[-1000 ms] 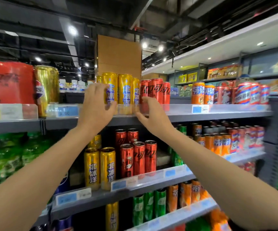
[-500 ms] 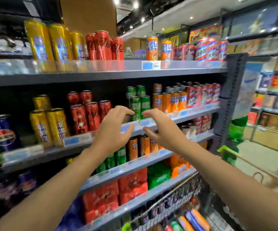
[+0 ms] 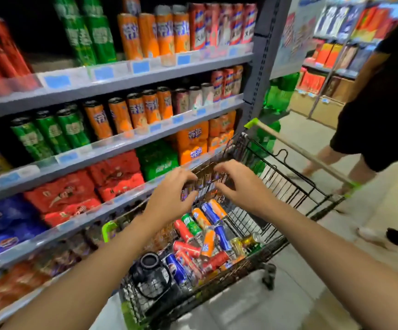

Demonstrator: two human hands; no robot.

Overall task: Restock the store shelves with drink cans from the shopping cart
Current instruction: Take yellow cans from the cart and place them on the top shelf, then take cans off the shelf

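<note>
Black wire makes up the shopping cart (image 3: 274, 177), which stands near the shelves (image 3: 145, 67) on my left, its basket just below my outstretched arms. My left hand (image 3: 169, 198) and right hand (image 3: 240, 186) hover side by side above the far half of the basket, fingers spread and loosely bent, holding nothing. The drink cans (image 3: 202, 236) I need lie loose on the basket floor in a jumble of red, blue, orange and green, most on their sides. A dark round-topped object (image 3: 150, 263) sits in the near corner; I cannot tell what it is.

I judge the step in hand to be reaching down for the next cans. To do it well, I would lower each hand onto a can lying clear on top of the heap, wrap the fingers round its barrel, and lift straight up clear of the wire rim. Matching colours matter: orange and green cans stand in rows on the middle shelves. A person (image 3: 372, 103) stands in the aisle, far right.
</note>
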